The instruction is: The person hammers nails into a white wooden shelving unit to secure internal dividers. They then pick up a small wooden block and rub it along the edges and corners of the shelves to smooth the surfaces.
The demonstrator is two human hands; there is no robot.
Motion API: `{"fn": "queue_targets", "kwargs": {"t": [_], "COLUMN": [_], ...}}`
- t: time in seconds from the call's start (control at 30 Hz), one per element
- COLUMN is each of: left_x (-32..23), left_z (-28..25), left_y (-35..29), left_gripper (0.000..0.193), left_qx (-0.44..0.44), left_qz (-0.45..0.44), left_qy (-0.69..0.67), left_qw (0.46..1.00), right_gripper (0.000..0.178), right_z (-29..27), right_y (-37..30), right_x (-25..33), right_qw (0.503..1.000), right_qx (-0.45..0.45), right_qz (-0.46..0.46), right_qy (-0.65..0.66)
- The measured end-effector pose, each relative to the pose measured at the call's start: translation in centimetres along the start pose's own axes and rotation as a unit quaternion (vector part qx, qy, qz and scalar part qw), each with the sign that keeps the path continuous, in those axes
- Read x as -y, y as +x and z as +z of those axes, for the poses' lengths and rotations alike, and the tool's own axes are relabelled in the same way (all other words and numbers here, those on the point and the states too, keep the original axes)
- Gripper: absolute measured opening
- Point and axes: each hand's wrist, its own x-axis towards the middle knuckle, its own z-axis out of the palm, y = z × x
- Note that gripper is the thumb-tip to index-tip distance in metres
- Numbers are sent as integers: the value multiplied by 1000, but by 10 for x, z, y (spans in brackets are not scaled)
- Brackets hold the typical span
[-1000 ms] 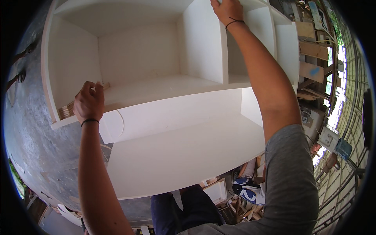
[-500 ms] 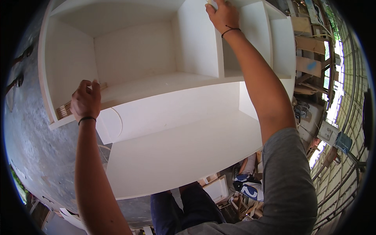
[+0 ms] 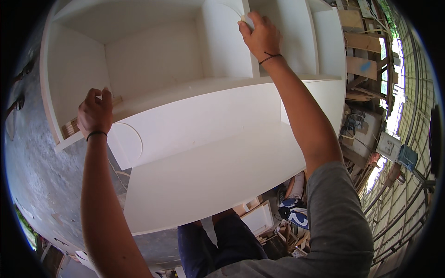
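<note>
A white cabinet (image 3: 153, 60) with several compartments stands before me. My right hand (image 3: 263, 39) is closed around a small pale block (image 3: 244, 18) at the front edge of the upright divider (image 3: 254, 65). A thin curved white strip (image 3: 227, 5) arcs away from near that block. My left hand (image 3: 96, 113) has its fingers curled at the lower left front edge of the cabinet. A slatted piece of light wood (image 3: 70, 128) shows beside it, and some pale wood also shows past the fingers. Whether the left fingers grip that wood or the cabinet edge is hidden.
A white panel (image 3: 213, 180) juts toward me below the compartments. Beside it hangs a white piece with a rounded outline (image 3: 127, 143). Wood boards (image 3: 361, 41) are stacked at right, near a barred wall (image 3: 412, 92). Scrap wood and a blue-white bag (image 3: 294, 213) lie at lower right.
My right hand has moved down along the divider edge with the pale block. The view has shifted slightly, and my left hand stays at the same cabinet edge.
</note>
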Motion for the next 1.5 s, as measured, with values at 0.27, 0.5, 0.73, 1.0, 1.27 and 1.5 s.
{"fn": "queue_targets", "kwargs": {"t": [0.27, 0.5, 0.73, 1.0, 1.27, 1.5], "left_x": [2, 7, 7, 3, -15, -15], "left_z": [6, 9, 5, 2, -13, -21], "left_y": [1, 4, 5, 4, -3, -2], "left_gripper": [32, 35, 42, 42, 38, 36], "left_qx": [-43, -38, -10, 3, 37, 53], "left_qz": [32, 37, 23, 16, -10, -22], "left_qy": [0, 0, 12, 14, 7, 9], "left_qw": [999, 999, 1000, 1000, 999, 998], "right_gripper": [23, 22, 23, 26, 40, 35], "right_z": [-19, -38, -48, -52, -60, -76], "right_y": [-52, -89, -112, -115, -84, 11], "right_x": [4, 12, 19, 24, 21, 31], "right_qw": [1000, 1000, 1000, 999, 995, 925], "right_qx": [-6, -7, 6, 14, 30, 80], "right_qz": [-10, -14, 10, 34, 80, 219], "right_qy": [7, 5, 8, 12, 44, 300]}}
